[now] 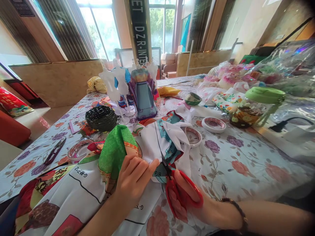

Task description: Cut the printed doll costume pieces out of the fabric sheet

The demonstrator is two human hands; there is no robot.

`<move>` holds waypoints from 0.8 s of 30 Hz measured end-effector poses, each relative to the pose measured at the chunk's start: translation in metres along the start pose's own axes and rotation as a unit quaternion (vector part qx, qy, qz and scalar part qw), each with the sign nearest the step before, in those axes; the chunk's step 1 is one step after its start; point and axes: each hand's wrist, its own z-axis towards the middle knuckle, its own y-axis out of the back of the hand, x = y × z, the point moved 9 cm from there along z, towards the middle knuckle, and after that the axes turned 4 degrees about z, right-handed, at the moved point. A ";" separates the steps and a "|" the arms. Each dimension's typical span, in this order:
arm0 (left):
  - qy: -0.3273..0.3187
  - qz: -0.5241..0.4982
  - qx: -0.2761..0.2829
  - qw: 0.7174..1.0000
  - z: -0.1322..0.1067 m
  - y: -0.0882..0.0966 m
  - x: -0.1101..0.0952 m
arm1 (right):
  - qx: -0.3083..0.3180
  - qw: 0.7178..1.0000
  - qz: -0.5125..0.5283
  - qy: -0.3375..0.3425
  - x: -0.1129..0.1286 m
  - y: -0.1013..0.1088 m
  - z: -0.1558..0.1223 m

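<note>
In the head view, my right hand (188, 196) grips a pair of red-handled scissors (185, 188), fingers through the loops. Their dark blades point away from me and lie against printed fabric (150, 141), white with teal, green and red patterned parts and black outlines. Just left of the blades, my left hand (135, 175) pinches the white cloth between thumb and fingers. A green patterned part (116, 147) bunches up beyond that hand. More of the cloth drapes toward me at the lower left, over the table's near side. Whether the blades are fully closed is hard to see.
Rolls of tape (213, 125) and a black woven basket (101, 118) surround the fabric. Small snips (54, 151) lie at left. Behind stand white mini mannequins (110, 85) and a dressed one (144, 95). A green-lidded jar (256, 106) and plastic bags (278, 68) are at right.
</note>
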 end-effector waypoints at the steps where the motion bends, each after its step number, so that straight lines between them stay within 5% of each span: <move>1: 0.003 0.002 -0.001 1.000 0.000 0.000 0.001 | -0.001 1.000 -0.004 0.001 -0.001 0.001 0.000; 8: 0.014 0.028 0.022 0.999 0.007 -0.002 0.001 | -0.001 0.999 -0.031 0.008 0.004 0.000 0.000; 18: 0.029 -0.071 0.033 0.997 0.007 -0.002 0.004 | 0.065 0.997 0.005 0.030 0.006 -0.011 -0.002; 24: 0.002 -0.050 0.028 0.998 0.008 0.000 -0.002 | 0.025 1.000 0.012 0.013 0.004 -0.004 -0.001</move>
